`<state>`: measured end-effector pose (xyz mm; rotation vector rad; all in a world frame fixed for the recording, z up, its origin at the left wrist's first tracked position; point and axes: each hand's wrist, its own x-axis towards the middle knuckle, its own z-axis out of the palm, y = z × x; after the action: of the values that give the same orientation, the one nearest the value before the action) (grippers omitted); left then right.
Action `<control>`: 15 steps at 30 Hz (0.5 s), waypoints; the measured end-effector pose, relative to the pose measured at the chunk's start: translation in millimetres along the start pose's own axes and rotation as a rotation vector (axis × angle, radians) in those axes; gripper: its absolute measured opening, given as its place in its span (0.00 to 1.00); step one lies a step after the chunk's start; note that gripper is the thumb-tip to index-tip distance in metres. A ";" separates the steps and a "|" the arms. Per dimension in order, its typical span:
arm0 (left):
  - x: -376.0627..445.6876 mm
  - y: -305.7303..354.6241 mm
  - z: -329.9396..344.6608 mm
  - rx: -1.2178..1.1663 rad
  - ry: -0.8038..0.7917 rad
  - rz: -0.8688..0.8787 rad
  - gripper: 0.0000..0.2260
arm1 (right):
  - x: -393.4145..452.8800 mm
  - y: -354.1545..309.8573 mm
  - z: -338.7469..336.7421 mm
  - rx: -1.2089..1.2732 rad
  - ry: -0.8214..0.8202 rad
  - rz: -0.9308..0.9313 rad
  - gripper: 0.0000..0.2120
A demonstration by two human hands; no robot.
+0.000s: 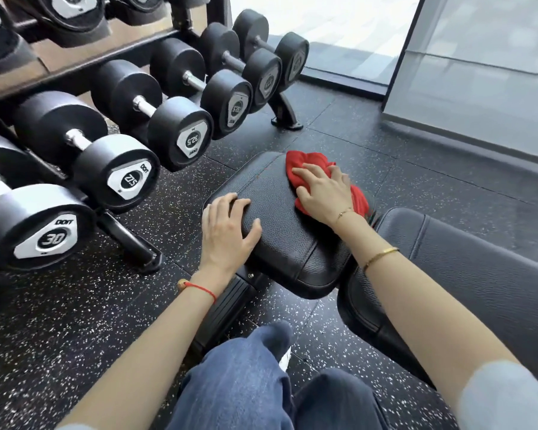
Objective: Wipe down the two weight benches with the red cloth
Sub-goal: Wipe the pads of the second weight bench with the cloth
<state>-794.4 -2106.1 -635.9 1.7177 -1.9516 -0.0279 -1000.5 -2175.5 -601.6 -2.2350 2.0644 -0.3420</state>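
A black padded bench seat (280,225) lies in the middle of the view, with the bench's longer back pad (466,268) beside it on the right. The red cloth (308,164) is bunched on the seat's far right part. My right hand (323,190) lies flat on the cloth, fingers spread, pressing it onto the pad. My left hand (227,231) rests on the seat's near left edge, its fingers bent over the rim. Only one bench is in view.
A dumbbell rack (128,234) with several black dumbbells (118,169) stands close on the left, its foot near the bench. Speckled black rubber floor (401,187) surrounds the bench. A glass wall (485,82) rises at the right. My legs in blue trousers (246,386) are at the bottom.
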 end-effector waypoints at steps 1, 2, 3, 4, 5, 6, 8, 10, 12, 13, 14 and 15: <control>0.3 0.1 -0.4 0.005 -0.002 0.002 0.21 | 0.2 -4.7 0.7 -0.002 -0.004 0.003 0.22; 0.3 0.5 -0.6 0.009 -0.005 0.002 0.22 | -4.7 -8.9 0.7 0.001 -0.013 -0.013 0.22; 0.1 0.6 -0.8 0.010 -0.007 0.002 0.22 | -14.4 -12.5 0.4 0.003 -0.022 -0.048 0.23; -0.1 0.7 -0.9 0.011 -0.008 0.002 0.23 | -28.4 -15.3 0.4 -0.004 -0.030 -0.097 0.23; -0.5 0.7 -0.9 0.013 -0.011 0.001 0.23 | -45.3 -17.0 -0.5 -0.016 -0.039 -0.148 0.23; -1.1 1.0 -0.9 0.017 -0.015 0.001 0.23 | -63.8 -17.3 -2.1 -0.026 -0.047 -0.190 0.24; -1.4 1.3 -1.2 0.032 -0.023 0.005 0.23 | -101.7 -14.0 -6.3 -0.038 -0.065 -0.228 0.26; -0.6 1.3 -1.4 0.046 -0.022 0.012 0.20 | -130.7 -4.9 -9.3 -0.055 -0.069 -0.224 0.29; 0.4 2.9 -1.0 0.053 -0.017 0.010 0.18 | -135.9 8.5 -11.8 -0.063 -0.063 -0.176 0.29; 1.1 5.2 -0.7 0.052 -0.015 0.002 0.17 | -129.7 14.9 -12.1 -0.073 -0.059 -0.127 0.27; 2.5 8.0 -0.6 0.049 -0.011 -0.009 0.17 | -118.9 20.1 -11.6 -0.085 -0.048 -0.065 0.26; 4.5 11.0 -0.5 0.043 -0.003 -0.023 0.16 | -104.9 23.6 -11.8 -0.086 -0.033 0.008 0.25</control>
<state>-804.4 -2107.9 -629.9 1.7683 -1.9481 0.0038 -1033.2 -2072.5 -606.5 -2.2626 2.1094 -0.2177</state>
